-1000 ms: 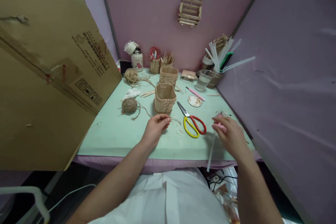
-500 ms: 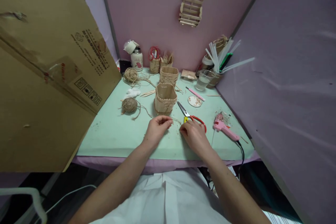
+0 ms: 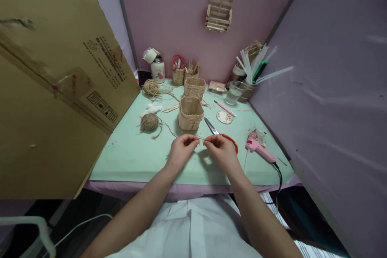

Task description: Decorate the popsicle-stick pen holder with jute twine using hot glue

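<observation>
Between my fingertips runs a thin piece of jute twine [image 3: 200,137], just in front of a small square wooden basket [image 3: 191,115]. My left hand [image 3: 182,149] pinches the twine between thumb and forefinger. My right hand [image 3: 221,150] pinches it a short way to the right. To the left lies a ball of brown twine [image 3: 149,122], its loose strand trailing toward my left hand. Scissors [image 3: 229,138] with red handles lie with their blades pointing away, partly hidden behind my right hand. A second wooden basket [image 3: 195,85] stands behind the first.
A pink glue gun [image 3: 260,147] with a black cord lies at the right. A pink pen-like tool [image 3: 225,108] and a white disc [image 3: 224,117] lie behind the scissors. A plastic cup [image 3: 234,92] stands at the back right. A large cardboard box [image 3: 60,88] borders the left side.
My right hand has moved up and left, off the tabletop near the scissors, and closer to my left hand. The left hand has hardly moved.
</observation>
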`<action>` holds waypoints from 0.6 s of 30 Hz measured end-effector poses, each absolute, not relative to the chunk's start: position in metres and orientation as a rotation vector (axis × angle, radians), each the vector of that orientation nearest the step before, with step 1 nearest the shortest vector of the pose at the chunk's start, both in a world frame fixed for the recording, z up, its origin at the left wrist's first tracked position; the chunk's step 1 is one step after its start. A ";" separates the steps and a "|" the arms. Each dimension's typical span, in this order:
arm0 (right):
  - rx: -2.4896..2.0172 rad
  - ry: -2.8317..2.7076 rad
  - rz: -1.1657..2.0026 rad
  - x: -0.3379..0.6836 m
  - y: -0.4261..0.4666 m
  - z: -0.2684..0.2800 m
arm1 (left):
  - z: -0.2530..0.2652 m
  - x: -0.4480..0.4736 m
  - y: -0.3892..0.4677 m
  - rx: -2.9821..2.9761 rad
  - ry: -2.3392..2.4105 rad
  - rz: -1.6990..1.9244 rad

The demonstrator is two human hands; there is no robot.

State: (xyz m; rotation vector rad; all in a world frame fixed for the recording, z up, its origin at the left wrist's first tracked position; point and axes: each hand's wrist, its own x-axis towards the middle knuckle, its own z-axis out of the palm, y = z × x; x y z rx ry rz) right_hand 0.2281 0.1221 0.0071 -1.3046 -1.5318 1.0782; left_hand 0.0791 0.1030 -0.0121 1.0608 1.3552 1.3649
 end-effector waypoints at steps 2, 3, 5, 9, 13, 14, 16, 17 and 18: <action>-1.313 -1.528 1.068 0.226 0.122 0.008 | -0.012 0.079 0.103 1.063 1.352 1.369; -1.316 -1.525 1.067 0.226 0.122 0.008 | -0.012 0.080 0.103 1.063 1.351 1.371; -1.314 -1.517 1.070 0.225 0.123 0.007 | -0.012 0.080 0.103 1.064 1.352 1.372; -1.306 -1.504 1.091 0.225 0.125 0.004 | -0.013 0.079 0.103 1.066 1.352 1.369; -1.304 -1.494 1.111 0.225 0.125 0.003 | -0.013 0.079 0.103 1.084 1.346 1.360; -1.304 -1.492 1.114 0.225 0.125 0.003 | -0.014 0.079 0.103 1.088 1.346 1.360; -1.306 -1.489 1.120 0.225 0.125 0.003 | -0.014 0.079 0.103 1.089 1.350 1.361; -1.308 -1.487 1.124 0.225 0.124 0.004 | -0.014 0.079 0.102 1.088 1.352 1.361; -1.308 -1.482 1.128 0.225 0.124 0.004 | -0.013 0.079 0.102 1.087 1.353 1.362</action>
